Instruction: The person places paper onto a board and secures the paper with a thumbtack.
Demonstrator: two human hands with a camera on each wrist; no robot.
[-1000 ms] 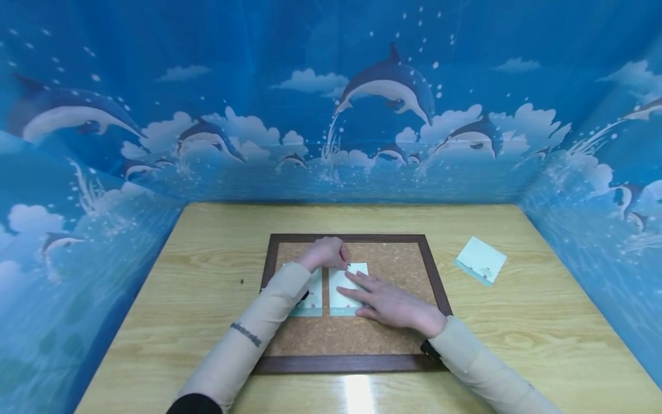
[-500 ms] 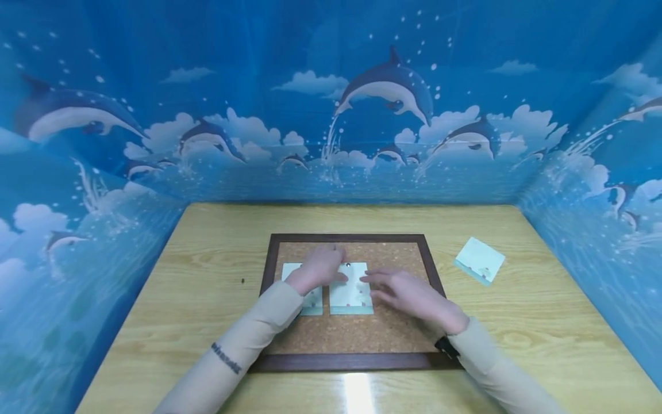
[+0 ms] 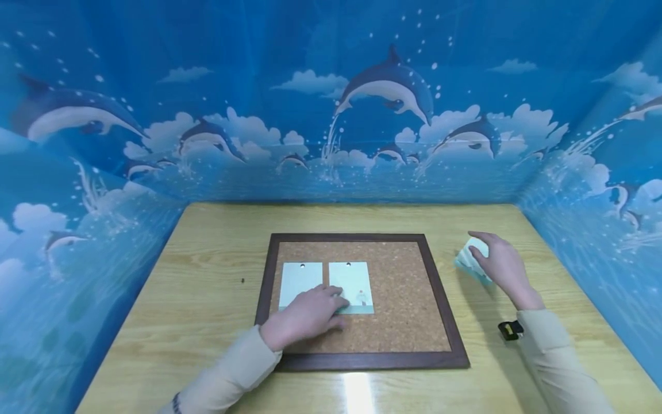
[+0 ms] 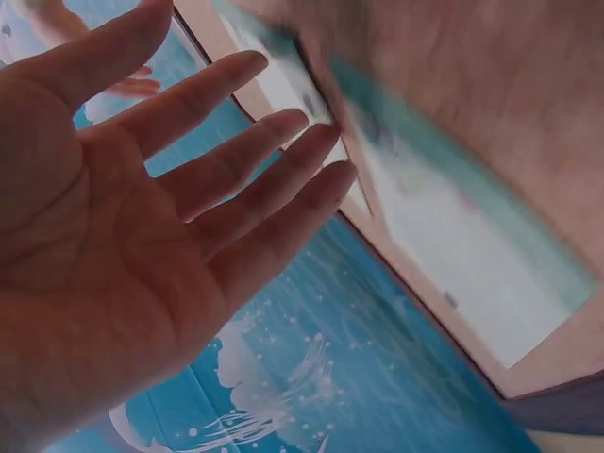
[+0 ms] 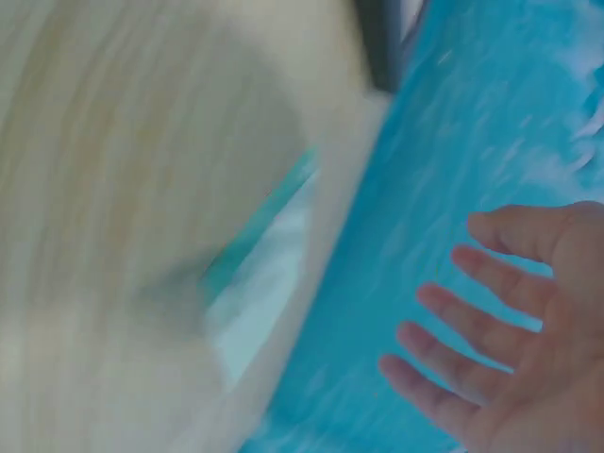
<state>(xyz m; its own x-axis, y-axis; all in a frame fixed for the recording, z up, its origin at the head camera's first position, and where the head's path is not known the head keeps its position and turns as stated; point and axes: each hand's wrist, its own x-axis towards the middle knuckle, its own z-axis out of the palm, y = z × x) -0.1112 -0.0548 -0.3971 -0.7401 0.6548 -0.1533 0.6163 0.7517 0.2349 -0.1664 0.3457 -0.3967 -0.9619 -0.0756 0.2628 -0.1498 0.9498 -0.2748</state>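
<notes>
My left hand (image 3: 307, 316) is over the lower edges of two pale green note sheets on the corkboard (image 3: 403, 293). Its fingers are spread and relaxed in the left wrist view, holding nothing. The left sheet (image 3: 300, 282) and the right sheet (image 3: 349, 282) lie side by side, each with a small dark pin head at its top edge. Off the board's right side, my right hand (image 3: 504, 267) reaches over a third note sheet (image 3: 468, 264), covering part of it. In the right wrist view the fingers are apart and loosely extended, with the sheet (image 5: 269, 274) on the tabletop.
A dark brown wooden frame (image 3: 372, 361) edges the corkboard on the wooden table (image 3: 207, 253). One small dark speck (image 3: 242, 280) lies left of the board. A blue curtain (image 3: 248, 115) printed with dolphins stands behind and along both sides.
My right hand has left the board and moved right to the loose sheet. My left hand has come down from the top of the right sheet toward the lower edges, uncovering both pin heads.
</notes>
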